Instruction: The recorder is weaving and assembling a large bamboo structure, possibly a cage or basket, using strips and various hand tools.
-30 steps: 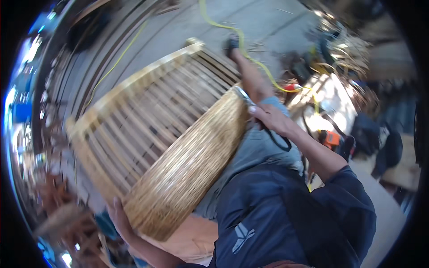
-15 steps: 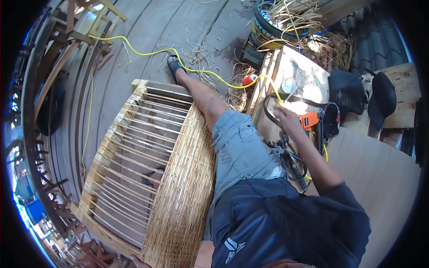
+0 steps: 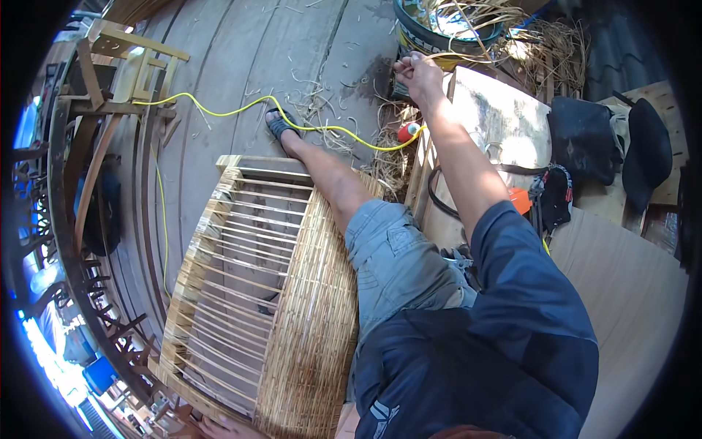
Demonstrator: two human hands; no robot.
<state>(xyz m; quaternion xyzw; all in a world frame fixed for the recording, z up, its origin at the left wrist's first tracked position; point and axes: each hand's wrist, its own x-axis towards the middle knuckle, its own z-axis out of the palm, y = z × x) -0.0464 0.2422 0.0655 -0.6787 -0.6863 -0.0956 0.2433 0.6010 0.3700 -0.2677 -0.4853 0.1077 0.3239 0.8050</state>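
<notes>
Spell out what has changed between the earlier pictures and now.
The right hand has left the upper end of the woven frame and reached forward to the bucket of strips. The metal tool it held earlier no longer shows in it; whether it grips a strip is unclear. The left hand stays at the frame's lower end; the frame stays beside the right leg.

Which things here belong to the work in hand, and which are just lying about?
Apparently in use:
- half-woven tan frame of wood and cane, left hand by its near end
- thin, pale cane strips in a dark round bucket, right hand near it

Apparently lying about:
- long, thin yellow cord
- black fabric cap
</notes>
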